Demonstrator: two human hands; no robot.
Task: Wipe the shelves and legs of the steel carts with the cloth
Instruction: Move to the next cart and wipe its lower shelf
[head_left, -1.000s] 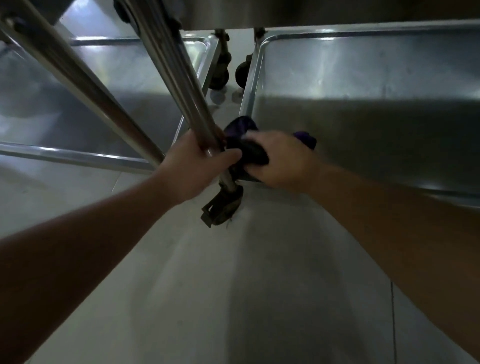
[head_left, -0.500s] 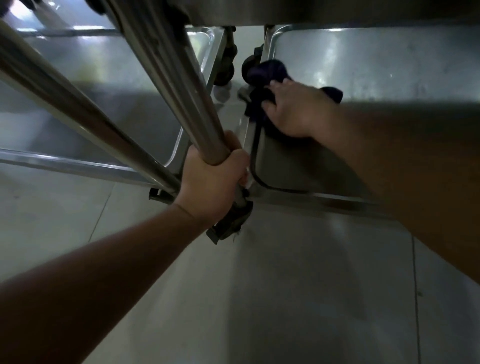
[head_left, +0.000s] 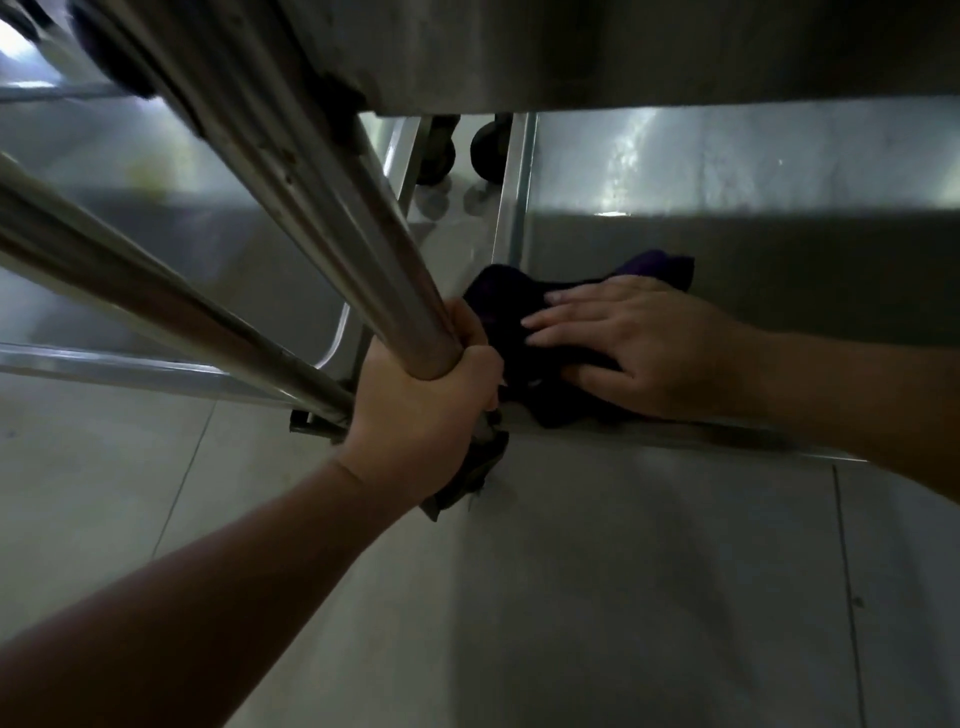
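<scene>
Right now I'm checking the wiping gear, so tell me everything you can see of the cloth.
The cloth is dark, nearly black with a purple tinge, soft and crumpled. It lies bunched in the near left corner of the bottom steel shelf of the right cart. The right hand presses it flat with straight fingers; purple folds stick out beyond them. Its left edge reaches the left hand, which grips the cart leg.

A pale tiled floor (head_left: 597, 597) with thin dark grout lines (head_left: 847, 571) fills the lower part of the view, dim and shadowed toward the middle. Light glints off a wet-looking patch of floor (head_left: 447, 208) farther back.
</scene>
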